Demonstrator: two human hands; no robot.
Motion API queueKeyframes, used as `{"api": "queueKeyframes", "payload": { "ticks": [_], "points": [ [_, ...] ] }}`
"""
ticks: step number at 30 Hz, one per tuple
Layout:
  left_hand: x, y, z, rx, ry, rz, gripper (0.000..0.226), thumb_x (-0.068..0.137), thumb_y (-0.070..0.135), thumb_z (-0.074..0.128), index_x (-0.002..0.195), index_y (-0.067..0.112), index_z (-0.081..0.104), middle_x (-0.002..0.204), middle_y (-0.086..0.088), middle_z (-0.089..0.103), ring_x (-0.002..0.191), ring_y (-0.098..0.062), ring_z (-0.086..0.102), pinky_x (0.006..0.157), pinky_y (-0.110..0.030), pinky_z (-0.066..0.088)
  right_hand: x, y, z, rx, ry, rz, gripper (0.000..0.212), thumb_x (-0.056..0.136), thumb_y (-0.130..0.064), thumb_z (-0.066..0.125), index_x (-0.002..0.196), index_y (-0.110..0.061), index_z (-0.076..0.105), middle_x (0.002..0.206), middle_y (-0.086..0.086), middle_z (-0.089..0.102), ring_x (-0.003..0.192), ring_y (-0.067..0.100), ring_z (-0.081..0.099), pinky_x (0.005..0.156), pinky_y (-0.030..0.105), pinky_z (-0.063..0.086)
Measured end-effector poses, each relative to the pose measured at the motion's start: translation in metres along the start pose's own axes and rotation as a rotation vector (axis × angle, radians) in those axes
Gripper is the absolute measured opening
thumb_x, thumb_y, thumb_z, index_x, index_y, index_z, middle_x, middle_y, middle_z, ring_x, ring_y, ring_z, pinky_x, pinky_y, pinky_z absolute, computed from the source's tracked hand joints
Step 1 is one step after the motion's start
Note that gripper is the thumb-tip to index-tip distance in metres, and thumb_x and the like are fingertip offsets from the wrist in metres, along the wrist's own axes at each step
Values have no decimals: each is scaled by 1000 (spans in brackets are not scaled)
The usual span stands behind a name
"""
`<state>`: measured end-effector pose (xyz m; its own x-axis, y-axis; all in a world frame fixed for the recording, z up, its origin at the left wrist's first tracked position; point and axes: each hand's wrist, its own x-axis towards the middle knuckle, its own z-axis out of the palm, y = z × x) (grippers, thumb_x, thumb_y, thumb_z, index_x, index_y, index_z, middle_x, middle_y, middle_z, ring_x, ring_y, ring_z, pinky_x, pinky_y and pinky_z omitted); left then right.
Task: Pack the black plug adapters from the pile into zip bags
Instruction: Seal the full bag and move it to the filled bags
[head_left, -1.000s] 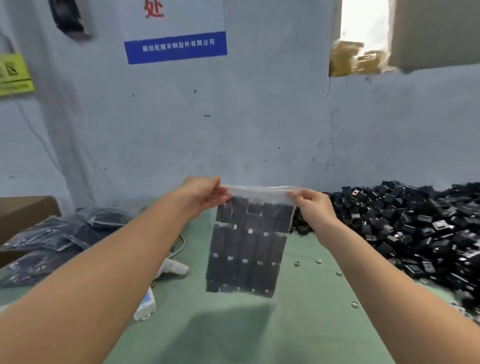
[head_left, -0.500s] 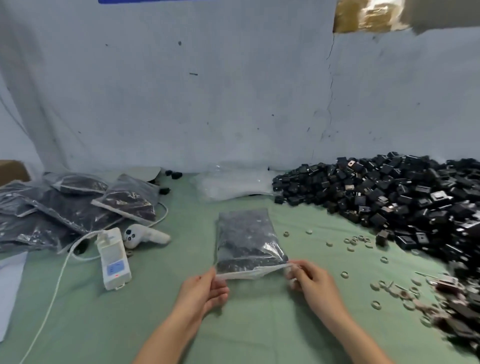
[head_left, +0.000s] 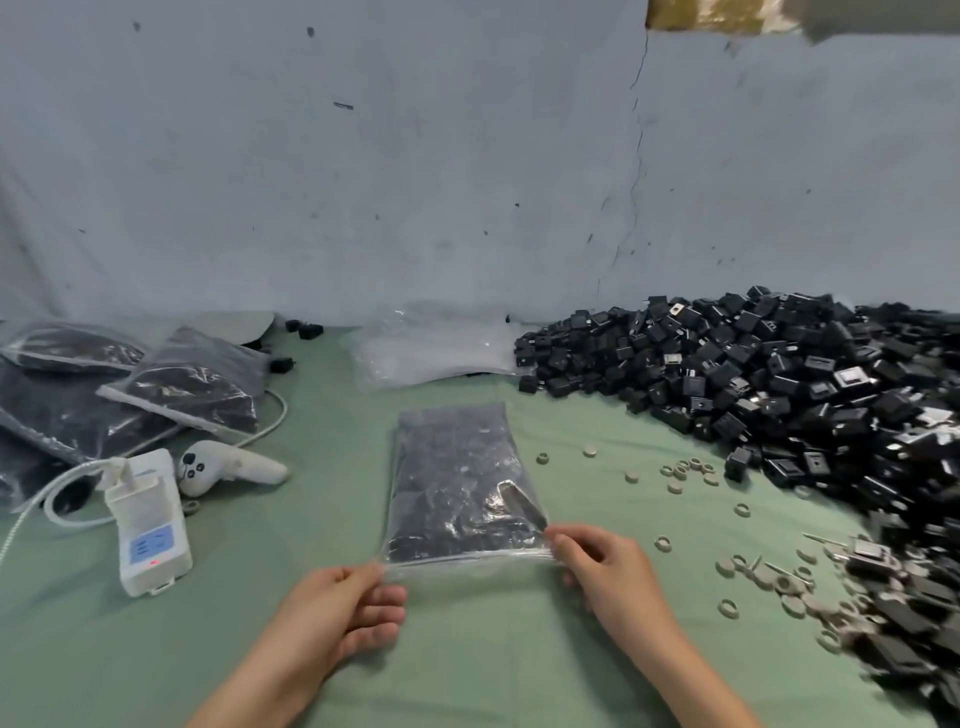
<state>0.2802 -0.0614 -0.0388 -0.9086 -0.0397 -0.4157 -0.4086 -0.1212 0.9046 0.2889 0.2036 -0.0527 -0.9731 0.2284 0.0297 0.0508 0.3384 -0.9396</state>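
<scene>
One clear zip bag (head_left: 457, 483), packed full of black plug adapters, lies flat on the green table cover (head_left: 467, 670) at the centre, with its long side running away from the viewer and its mouth strip along the near edge. The plastic is crinkled and glossy, and the contents show as a dense dark block with a light fold at the near right. The left hand (head_left: 337, 618) pinches the near left corner of the mouth between thumb and fingers, and the right hand (head_left: 608, 571) pinches the near right corner, so the strip is stretched between them. Right and far right is one large pile of loose black adapters (head_left: 779, 395) — too many to count. Small grey rings (head_left: 691, 467) are scattered along its near edge, also beyond counting. At far centre, against the wall (head_left: 363, 182), lies a stack of empty clear bags (head_left: 436, 348). At far left are at least three packed bags (head_left: 192, 384), overlapping — the exact number cannot be told. Near them are one white power strip (head_left: 148, 525), one white cable (head_left: 270, 415) and one white handheld controller (head_left: 228, 465).
</scene>
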Motion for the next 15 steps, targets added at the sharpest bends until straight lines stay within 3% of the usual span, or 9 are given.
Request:
{"api": "queueKeyframes", "payload": {
  "ticks": [4,7,9,12,15],
  "points": [
    [0,2,-5,0,-23,-38,25,101,10,53,90,-10,63,71,-19,71,45,-16,64,41,-25,54,3,3,0,54,-15,45,12,95,-16,65,98,-26,71,63,1,67,50,11,54,47,28,43],
    [0,4,-6,7,-38,-53,23,101,10,54,93,-10,63,76,-21,72,47,-17,65,42,-26,55,3,-1,-3,152,-23,130,14,96,-15,64,109,-20,62,64,5,67,43,17,48,41,24,37],
    [0,5,-5,20,-35,-51,21,101,11,54,93,-8,62,76,-21,72,47,-17,65,42,-26,55,-1,-7,-2,308,-20,228,21,97,-15,63,116,-14,55,73,10,72,43,17,53,38,23,40],
    [-2,6,-2,17,-26,-41,16,101,11,54,95,-3,59,75,-20,73,48,-17,65,43,-26,55,-16,-20,3,645,-54,392,26,98,-14,61,115,5,56,92,24,74,60,21,69,49,24,56],
    [-7,9,2,-46,-39,-57,14,100,9,53,94,-3,59,75,-19,73,47,-15,65,43,-24,55,-37,-33,18,872,-219,542,34,97,-20,62,110,11,55,98,28,73,67,23,74,53,24,58]
  ]
}}
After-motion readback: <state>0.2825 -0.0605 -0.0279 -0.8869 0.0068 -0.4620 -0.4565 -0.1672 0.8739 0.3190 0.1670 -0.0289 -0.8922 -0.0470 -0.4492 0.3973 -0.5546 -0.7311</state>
